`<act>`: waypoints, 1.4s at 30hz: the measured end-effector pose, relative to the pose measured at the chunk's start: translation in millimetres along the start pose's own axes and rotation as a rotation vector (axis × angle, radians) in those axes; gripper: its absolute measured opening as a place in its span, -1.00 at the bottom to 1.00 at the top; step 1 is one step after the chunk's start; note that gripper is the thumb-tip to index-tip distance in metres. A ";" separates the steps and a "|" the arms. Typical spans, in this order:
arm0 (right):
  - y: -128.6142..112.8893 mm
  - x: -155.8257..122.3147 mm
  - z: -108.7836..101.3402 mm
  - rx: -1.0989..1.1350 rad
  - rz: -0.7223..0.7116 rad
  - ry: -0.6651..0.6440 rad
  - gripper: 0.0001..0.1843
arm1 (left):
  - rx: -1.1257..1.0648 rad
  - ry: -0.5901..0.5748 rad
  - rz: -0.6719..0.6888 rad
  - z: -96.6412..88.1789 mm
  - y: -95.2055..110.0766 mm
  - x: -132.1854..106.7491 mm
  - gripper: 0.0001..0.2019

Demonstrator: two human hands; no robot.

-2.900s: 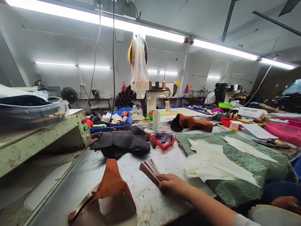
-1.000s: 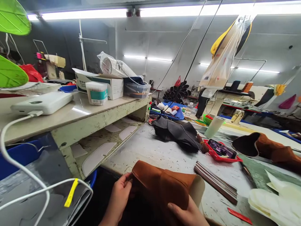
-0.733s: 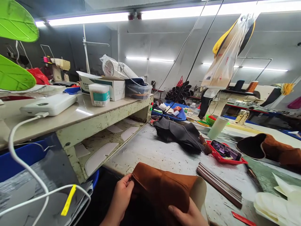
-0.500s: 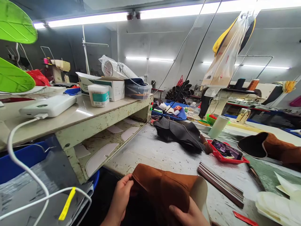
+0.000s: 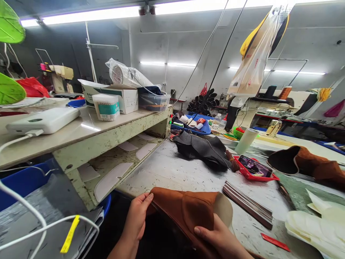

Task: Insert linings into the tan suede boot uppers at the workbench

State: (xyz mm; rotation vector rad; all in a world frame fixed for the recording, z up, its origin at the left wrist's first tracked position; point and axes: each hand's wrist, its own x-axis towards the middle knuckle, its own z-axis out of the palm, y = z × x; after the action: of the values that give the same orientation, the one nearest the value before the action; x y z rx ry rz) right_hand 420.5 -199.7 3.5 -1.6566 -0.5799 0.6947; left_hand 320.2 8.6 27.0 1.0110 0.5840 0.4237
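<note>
A brown suede-like boot upper (image 5: 185, 207) with a pale lining hangs between my two hands at the table's front edge. My left hand (image 5: 137, 216) pinches its left corner between thumb and fingers. At the right, my right hand (image 5: 215, 233) grips the piece, thumb on the brown face and the other fingers hidden behind it. A stack of dark brown strips (image 5: 248, 203) lies on the table just right of the piece. Further back are a crumpled black leather piece (image 5: 201, 149) and another brown boot upper (image 5: 309, 163).
A red tray (image 5: 249, 174) holds a phone (image 5: 254, 166). A flat red tool (image 5: 275, 241) and pale sheets (image 5: 315, 226) lie at the right. To the left stands a raised shelf (image 5: 107, 138) carrying a power bank (image 5: 44, 120) and a cotton swab tub (image 5: 106, 107).
The view has shifted slightly to the right. The left corner of the upper is stretched out flatter, and both hands still hold it.
</note>
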 end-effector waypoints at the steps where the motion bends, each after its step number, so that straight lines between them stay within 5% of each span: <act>1: -2.6 -0.1 0.5 0.019 0.006 -0.010 -0.23 | -0.028 0.006 -0.008 1.4 0.1 0.3 -0.72; 9: -10.0 2.9 -1.5 0.084 0.057 0.026 -0.26 | -0.356 0.130 -0.082 15.5 -5.1 -4.5 -0.88; 15: -10.3 3.6 -6.2 0.134 0.031 -0.017 -0.28 | -0.109 -0.176 -0.140 24.2 -8.2 -12.6 -0.73; 33: -21.8 10.9 -11.6 0.419 -0.009 -0.198 -0.44 | -0.050 -0.224 -0.157 41.6 -16.9 -12.5 -0.65; 42: -29.0 8.2 -14.0 0.374 0.011 -0.204 -0.39 | 0.099 -0.252 -0.177 47.5 -27.5 -14.2 -0.61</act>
State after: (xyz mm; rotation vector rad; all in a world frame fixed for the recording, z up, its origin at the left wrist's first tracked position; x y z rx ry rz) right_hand 436.2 -198.1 32.8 -1.2511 -0.5464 0.9270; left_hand 341.2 -44.1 25.6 1.0775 0.4660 0.1089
